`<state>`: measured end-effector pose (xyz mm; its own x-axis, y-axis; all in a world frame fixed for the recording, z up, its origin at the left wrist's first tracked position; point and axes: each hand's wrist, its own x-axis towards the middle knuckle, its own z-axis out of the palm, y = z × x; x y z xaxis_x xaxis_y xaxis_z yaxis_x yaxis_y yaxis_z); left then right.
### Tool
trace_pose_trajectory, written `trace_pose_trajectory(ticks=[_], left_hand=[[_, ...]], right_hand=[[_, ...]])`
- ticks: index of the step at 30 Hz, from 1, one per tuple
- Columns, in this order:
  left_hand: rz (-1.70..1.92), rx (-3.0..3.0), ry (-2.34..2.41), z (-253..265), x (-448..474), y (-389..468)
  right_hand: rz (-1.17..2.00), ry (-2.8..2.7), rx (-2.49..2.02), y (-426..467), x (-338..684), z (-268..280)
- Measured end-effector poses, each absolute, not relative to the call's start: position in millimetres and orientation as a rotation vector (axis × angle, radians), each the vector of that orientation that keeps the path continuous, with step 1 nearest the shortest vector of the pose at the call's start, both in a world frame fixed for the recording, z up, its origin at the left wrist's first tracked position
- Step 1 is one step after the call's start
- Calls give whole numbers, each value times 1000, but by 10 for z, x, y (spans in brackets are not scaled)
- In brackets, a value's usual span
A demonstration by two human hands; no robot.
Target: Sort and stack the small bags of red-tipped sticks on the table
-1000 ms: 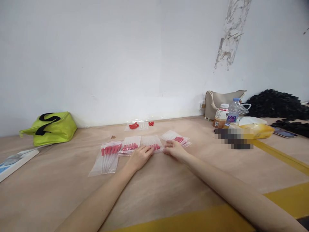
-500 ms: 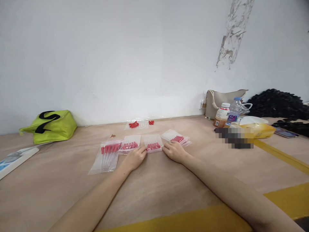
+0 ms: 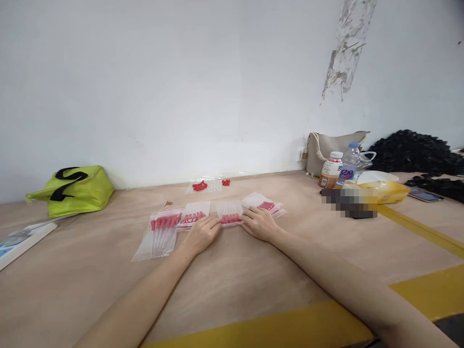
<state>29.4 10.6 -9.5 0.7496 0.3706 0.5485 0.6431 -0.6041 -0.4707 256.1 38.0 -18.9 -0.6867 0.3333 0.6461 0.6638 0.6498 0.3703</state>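
A small clear plastic bag of droppers with red bulbs lies flat on the table between my hands. My left hand holds its lower left corner, fingers closed at the edge. At its right edge, my right hand has its fingers bent and closed on the plastic; the fingertips are partly hidden. Just left lies another dropper bag, partly covered by my left hand. Farther left, more bagged droppers lie with bulbs pointing away from me. A stack of filled bags sits beyond my right hand.
Loose red bulbs and clear tubes lie on plastic near the wall. A lime bag stands at left. At right are a drink bottle, a water bottle, a yellow tissue pack, a phone and a black heap.
My right hand has shifted slightly up and left along the bag's edge, its fingers now overlapping the bag more. The left hand stays at the lower left corner. The view has tilted slightly.
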Motion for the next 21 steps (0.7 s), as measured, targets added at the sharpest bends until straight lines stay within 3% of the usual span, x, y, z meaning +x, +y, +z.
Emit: trace_pose_trajectory(ticks=[21], left_hand=[[-557, -2258, -743, -25, 247, 48]], right_hand=[[-974, -2424, -372, 433, 2137, -151]])
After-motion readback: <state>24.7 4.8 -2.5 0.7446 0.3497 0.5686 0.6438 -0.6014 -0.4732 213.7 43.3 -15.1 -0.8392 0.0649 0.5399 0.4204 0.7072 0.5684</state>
